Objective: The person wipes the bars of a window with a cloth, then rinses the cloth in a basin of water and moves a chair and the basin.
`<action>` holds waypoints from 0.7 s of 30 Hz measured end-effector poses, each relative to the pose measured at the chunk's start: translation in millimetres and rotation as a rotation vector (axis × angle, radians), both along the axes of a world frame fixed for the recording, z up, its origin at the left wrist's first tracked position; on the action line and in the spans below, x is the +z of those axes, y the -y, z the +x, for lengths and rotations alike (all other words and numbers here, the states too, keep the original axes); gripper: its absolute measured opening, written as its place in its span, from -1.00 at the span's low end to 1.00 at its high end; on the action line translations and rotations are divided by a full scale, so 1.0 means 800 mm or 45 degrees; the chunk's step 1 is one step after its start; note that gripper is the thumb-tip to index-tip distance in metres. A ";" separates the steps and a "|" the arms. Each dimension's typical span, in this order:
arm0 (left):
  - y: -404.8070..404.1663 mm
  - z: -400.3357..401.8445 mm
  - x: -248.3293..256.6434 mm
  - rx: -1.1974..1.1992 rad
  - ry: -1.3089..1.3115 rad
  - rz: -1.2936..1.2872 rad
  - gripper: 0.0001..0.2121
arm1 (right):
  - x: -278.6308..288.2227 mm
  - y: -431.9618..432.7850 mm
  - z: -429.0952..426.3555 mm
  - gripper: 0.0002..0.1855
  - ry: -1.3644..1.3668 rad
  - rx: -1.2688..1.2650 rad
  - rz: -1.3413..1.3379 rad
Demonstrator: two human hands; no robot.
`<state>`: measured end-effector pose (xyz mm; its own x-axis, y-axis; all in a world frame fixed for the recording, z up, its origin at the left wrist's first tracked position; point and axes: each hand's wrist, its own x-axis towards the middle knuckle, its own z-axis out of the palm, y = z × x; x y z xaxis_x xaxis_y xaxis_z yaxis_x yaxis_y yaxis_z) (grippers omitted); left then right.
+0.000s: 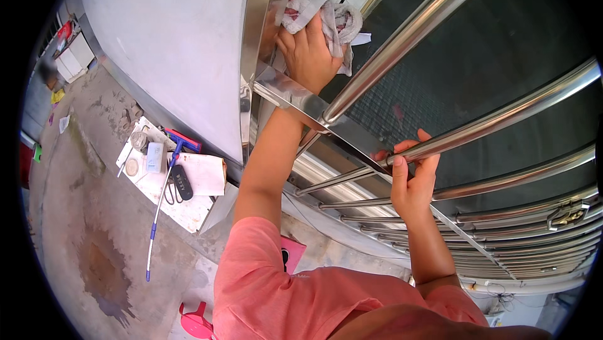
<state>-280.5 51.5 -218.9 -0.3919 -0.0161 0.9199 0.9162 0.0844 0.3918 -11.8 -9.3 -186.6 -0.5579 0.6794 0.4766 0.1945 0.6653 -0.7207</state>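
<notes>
My left hand (308,59) reaches behind a stainless steel crossbar (294,97) of a window grille. Bunched in its fingers is a white terry cloth (341,24) with red patches, which lies against the window frame beside the shiny upright post (256,15). My right hand (417,175) is wrapped around a round steel bar (499,123), close to where the bar meets the crossbar. Dark window glass with mesh (391,99) stands behind the bars. Part of the left palm is hidden by the cloth.
Left and below stands a white-topped table (188,215) holding a squeegee with a long handle (162,194), scissors (172,194), a black case (182,182), a clear box (155,157) and a jar (139,141). A pink plastic stool (197,323) is on the concrete floor (155,302), which has a wet patch (103,264).
</notes>
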 end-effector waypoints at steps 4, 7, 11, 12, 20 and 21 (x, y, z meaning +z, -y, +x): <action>0.003 -0.002 -0.049 -0.023 0.169 -0.077 -0.18 | 0.009 0.012 -0.006 -0.41 0.075 -0.053 -0.002; -0.001 -0.008 -0.129 -0.174 0.233 -0.228 -0.22 | 0.005 0.012 -0.007 -0.37 0.060 -0.022 -0.021; -0.005 -0.017 -0.245 -0.428 0.299 -0.441 -0.27 | 0.001 0.013 -0.004 -0.33 0.021 -0.014 -0.031; 0.000 -0.016 -0.263 -0.466 0.311 -0.474 -0.28 | 0.000 0.012 -0.003 -0.32 0.021 -0.024 0.004; 0.054 0.020 -0.397 -0.026 0.510 -0.844 -0.48 | -0.003 0.018 -0.022 -0.30 -0.037 -0.018 0.090; 0.057 0.020 -0.394 -0.027 0.519 -0.866 -0.48 | -0.004 0.017 -0.023 -0.30 -0.027 -0.021 0.069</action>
<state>-264.4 5.5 -534.0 -0.6940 0.5094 0.5088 0.7155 0.4098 0.5657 -30.4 -22.8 -189.9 -0.5364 0.6612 0.5245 0.1904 0.7002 -0.6881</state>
